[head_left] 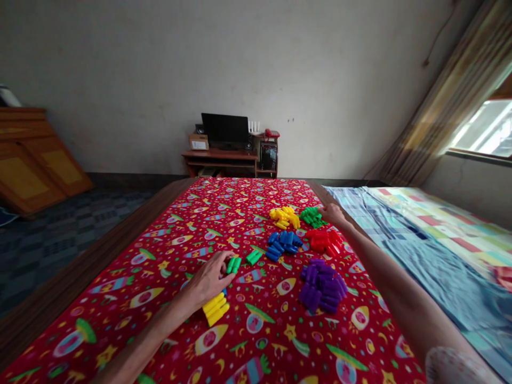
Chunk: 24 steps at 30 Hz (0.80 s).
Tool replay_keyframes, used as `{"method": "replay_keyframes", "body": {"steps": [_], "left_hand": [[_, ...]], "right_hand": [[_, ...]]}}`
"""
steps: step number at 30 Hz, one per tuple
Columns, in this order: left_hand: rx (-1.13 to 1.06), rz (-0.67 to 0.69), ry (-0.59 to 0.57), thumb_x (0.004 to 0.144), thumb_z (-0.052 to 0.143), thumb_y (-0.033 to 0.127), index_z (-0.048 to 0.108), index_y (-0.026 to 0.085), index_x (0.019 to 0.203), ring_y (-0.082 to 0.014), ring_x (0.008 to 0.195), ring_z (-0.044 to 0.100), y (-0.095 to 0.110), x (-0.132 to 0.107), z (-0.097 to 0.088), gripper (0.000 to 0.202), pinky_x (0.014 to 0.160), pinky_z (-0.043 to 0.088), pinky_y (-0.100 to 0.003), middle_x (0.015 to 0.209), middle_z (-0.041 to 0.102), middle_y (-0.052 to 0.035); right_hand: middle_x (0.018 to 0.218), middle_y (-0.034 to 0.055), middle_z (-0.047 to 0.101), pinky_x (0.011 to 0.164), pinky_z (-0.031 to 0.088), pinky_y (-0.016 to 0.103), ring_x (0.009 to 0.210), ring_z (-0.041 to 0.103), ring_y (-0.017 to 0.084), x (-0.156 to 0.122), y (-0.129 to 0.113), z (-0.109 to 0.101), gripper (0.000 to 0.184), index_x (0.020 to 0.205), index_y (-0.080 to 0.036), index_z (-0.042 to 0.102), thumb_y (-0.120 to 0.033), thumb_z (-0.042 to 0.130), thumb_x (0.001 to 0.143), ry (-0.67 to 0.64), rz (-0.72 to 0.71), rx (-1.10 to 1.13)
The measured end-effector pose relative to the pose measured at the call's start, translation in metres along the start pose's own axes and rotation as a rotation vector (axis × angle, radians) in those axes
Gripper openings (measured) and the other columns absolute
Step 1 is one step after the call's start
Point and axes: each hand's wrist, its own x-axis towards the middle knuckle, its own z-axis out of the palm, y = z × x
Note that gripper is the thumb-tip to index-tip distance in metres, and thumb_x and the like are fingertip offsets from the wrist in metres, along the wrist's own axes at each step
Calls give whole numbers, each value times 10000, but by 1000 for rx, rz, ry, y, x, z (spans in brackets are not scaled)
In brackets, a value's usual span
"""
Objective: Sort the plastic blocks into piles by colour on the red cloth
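Observation:
My left hand (210, 280) is closed around a pair of green plastic tube-shaped blocks (233, 265), thumb below and fingers above. Just below that hand lie yellow tube blocks (216, 309) side by side, with a bit of blue partly hidden under the palm. Another green tube block pair (253, 257) rests on the cloth to the right of it. My right hand (334, 214) reaches far forward to the green block pile (312, 217). Its fingers are drawn together at the pile's right edge; what they grip is too small to make out.
A red patterned cloth (160, 304) covers the table. Around the green pile lie piles of yellow blocks (285, 216), blue blocks (284, 244), red blocks (326, 241) and purple blocks (323, 285). A bed (424, 256) adjoins the right side; a desk with a monitor (226, 129) stands beyond.

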Motion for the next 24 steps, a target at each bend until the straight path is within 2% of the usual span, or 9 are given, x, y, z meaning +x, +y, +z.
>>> {"method": "replay_keyframes", "body": {"steps": [3,7,10,13,15,16,18,20,24], "left_hand": [[21,34,-26,742,536,270,594,215,1099,-186,798,636,9,1,-7,366,701,544,-292,978,660,-55],[-17,40,-7,779,479,282,667,216,1000,-219,928,667,19,5,-16,298,829,534,-314,1029,703,-80],[-114,-53,29,810,493,371,680,204,899,-216,790,689,23,7,-18,266,748,548,-309,869,726,-66],[-335,-197,37,796,544,538,653,189,863,-202,625,666,31,7,-18,371,599,537,-293,676,682,-24],[-494,-252,27,754,583,623,633,185,859,-202,630,671,42,5,-19,453,588,536,-289,683,680,-18],[-549,-260,18,737,601,644,625,183,866,-204,656,679,48,4,-19,479,612,543,-294,714,689,-22],[-609,-250,-1,714,629,658,608,182,880,-209,702,690,59,1,-21,505,668,559,-309,774,702,-34],[-631,-228,-18,725,625,655,584,186,924,-218,753,700,67,-2,-23,511,727,570,-331,842,711,-48],[-583,-186,-9,803,530,637,547,188,1027,-232,849,706,63,-3,-23,502,765,578,-350,960,715,-89]], "right_hand": [[636,141,650,541,408,259,597,601,194,0,-2,-3,370,715,-94,703,-387,538,869,14,-40,-55],[617,84,636,516,347,233,538,536,132,-17,-21,-21,388,695,-95,689,-293,427,902,29,-155,-32],[618,38,622,524,316,220,533,498,98,-56,-56,-29,339,772,-95,704,-229,418,895,4,-482,111],[715,33,652,557,333,211,584,510,93,-114,-99,-23,280,942,-128,691,-272,452,932,-143,-876,227],[829,56,672,580,339,214,653,532,103,-150,-124,-12,230,1007,-145,656,-288,489,941,-231,-1133,207],[826,57,669,572,327,219,648,524,105,-164,-134,-7,219,1014,-147,642,-286,486,950,-235,-1181,169],[787,50,656,557,299,227,619,502,104,-179,-147,2,201,978,-144,628,-256,463,966,-213,-1202,94],[733,39,639,556,286,233,594,487,101,-176,-147,3,215,912,-139,626,-235,443,974,-165,-1157,64],[734,46,652,588,311,228,627,517,112,-120,-107,-14,223,864,-145,655,-257,481,947,-1,-894,66]]}}
